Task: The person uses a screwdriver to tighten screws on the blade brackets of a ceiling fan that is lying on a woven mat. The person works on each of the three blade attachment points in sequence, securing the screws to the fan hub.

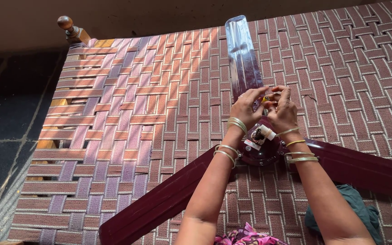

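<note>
Nearest, at bottom edge: pink patterned cloth (246, 237) and teal cloth (357, 208) on right. Just beyond, maroon ceiling fan (259, 147) lying on woven cot (128, 113), two blades spread near-left and right, third blade (243, 56) reflective, pointing far. Above hub, left hand (247, 106) and right hand (281, 109) brought together, fingers narrowed in a pinch around a small yellowish part (265, 99) at blade root; exact grip hidden. Judged step: working a fastener at blade mount. Next move likely calls for steady fingertip turning without dropping the part. Farthest: wooden cot post (69, 28).
</note>
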